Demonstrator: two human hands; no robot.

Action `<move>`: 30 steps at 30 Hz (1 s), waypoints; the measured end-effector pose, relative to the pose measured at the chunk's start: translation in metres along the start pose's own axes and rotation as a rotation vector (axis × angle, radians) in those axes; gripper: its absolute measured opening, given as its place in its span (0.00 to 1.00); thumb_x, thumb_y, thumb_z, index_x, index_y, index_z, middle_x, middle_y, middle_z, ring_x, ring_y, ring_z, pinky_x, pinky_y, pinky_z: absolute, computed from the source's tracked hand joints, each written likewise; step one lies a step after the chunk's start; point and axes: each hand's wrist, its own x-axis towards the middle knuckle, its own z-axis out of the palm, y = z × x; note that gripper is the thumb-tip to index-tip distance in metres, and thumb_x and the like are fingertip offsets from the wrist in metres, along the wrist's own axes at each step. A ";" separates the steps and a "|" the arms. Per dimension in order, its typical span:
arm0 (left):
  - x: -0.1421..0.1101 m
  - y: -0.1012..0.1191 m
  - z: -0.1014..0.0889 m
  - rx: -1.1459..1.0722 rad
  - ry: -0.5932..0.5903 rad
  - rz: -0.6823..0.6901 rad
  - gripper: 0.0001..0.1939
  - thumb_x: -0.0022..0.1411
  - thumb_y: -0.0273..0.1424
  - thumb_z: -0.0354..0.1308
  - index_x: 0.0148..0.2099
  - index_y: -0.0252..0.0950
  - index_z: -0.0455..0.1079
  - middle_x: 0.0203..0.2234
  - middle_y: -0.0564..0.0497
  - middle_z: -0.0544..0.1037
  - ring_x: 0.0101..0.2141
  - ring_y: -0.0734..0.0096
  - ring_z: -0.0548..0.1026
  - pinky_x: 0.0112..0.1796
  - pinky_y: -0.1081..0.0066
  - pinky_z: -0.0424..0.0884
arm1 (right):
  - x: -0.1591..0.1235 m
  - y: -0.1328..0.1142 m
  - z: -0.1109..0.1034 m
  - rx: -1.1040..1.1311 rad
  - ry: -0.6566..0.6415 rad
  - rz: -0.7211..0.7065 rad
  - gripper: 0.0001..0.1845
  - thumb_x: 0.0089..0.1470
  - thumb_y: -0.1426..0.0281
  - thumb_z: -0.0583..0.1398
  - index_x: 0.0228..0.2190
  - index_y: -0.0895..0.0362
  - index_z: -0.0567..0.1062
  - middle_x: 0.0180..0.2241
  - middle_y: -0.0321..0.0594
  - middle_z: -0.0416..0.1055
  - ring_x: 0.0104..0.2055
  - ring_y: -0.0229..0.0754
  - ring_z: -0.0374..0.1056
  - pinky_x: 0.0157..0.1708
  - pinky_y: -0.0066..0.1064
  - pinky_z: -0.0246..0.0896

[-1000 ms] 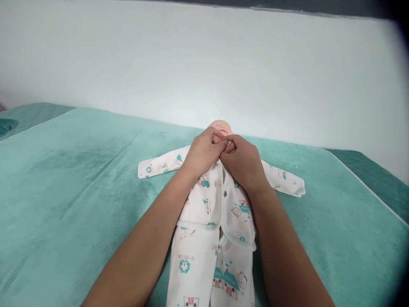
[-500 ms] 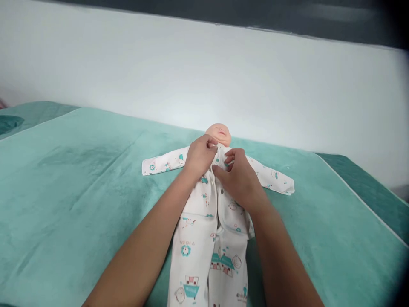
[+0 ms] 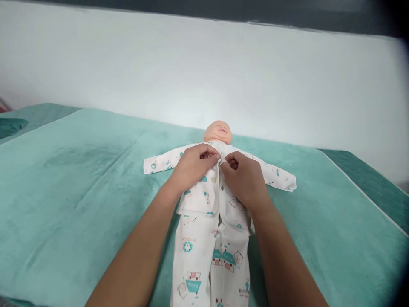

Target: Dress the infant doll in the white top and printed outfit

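Note:
A baby doll (image 3: 218, 131) lies on its back, head at the far end, wearing a white printed jacket (image 3: 198, 198) and matching trousers (image 3: 191, 260). Its sleeves stretch out to both sides. My left hand (image 3: 198, 161) pinches the jacket's front edge at the upper chest. Just across the front opening, my right hand (image 3: 243, 172) pinches the other edge, fingertips close to the left ones. Below the hands a snap button (image 3: 222, 187) shows on the front, where the two edges lie side by side. What exactly sits between the fingertips is hidden.
A green plush sheet (image 3: 96, 183) with a few creases covers the surface under the doll. Darker green cloth (image 3: 367, 179) borders it at the right. Behind the doll's head rises a white wall (image 3: 204, 72) with a dark band on top.
My left hand has come down from the collar to the upper chest. My right hand's fingers have closed and drawn nearer the front edge. The neckline is now uncovered.

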 end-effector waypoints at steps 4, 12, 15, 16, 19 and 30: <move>0.000 0.000 -0.006 0.042 -0.093 0.041 0.07 0.59 0.36 0.60 0.36 0.38 0.75 0.31 0.53 0.72 0.29 0.75 0.67 0.31 0.73 0.63 | 0.006 0.011 -0.006 0.405 -0.102 0.197 0.05 0.48 0.67 0.58 0.28 0.54 0.75 0.22 0.32 0.67 0.25 0.37 0.60 0.26 0.30 0.51; 0.000 -0.002 0.001 0.044 -0.050 0.080 0.08 0.60 0.37 0.59 0.35 0.38 0.73 0.24 0.56 0.68 0.25 0.76 0.62 0.27 0.72 0.57 | 0.007 0.016 -0.008 0.799 -0.214 0.259 0.06 0.45 0.70 0.64 0.30 0.55 0.76 0.24 0.31 0.67 0.25 0.33 0.58 0.26 0.26 0.51; 0.000 -0.001 0.003 -0.004 -0.027 0.074 0.08 0.60 0.37 0.60 0.35 0.38 0.73 0.24 0.56 0.67 0.25 0.77 0.61 0.28 0.72 0.57 | 0.008 0.018 -0.007 0.862 -0.212 0.262 0.05 0.45 0.70 0.64 0.29 0.56 0.76 0.24 0.31 0.67 0.26 0.32 0.58 0.27 0.25 0.51; 0.000 0.000 0.003 -0.016 -0.029 0.064 0.08 0.60 0.37 0.60 0.35 0.38 0.73 0.24 0.56 0.67 0.25 0.77 0.61 0.27 0.72 0.57 | 0.008 0.019 -0.007 0.872 -0.215 0.263 0.06 0.45 0.70 0.64 0.30 0.56 0.76 0.25 0.31 0.67 0.26 0.32 0.58 0.27 0.25 0.51; 0.000 0.001 0.002 -0.059 -0.040 0.042 0.09 0.60 0.38 0.60 0.35 0.38 0.73 0.24 0.56 0.67 0.25 0.78 0.61 0.26 0.73 0.56 | 0.009 0.020 -0.005 0.880 -0.214 0.260 0.07 0.46 0.70 0.65 0.31 0.56 0.77 0.25 0.32 0.68 0.26 0.32 0.59 0.27 0.25 0.52; 0.000 0.001 0.002 -0.177 -0.063 -0.053 0.10 0.59 0.41 0.61 0.34 0.40 0.74 0.19 0.57 0.62 0.19 0.78 0.55 0.21 0.72 0.49 | 0.008 0.018 -0.004 0.878 -0.209 0.213 0.09 0.46 0.68 0.66 0.33 0.55 0.76 0.25 0.31 0.68 0.26 0.33 0.60 0.28 0.27 0.54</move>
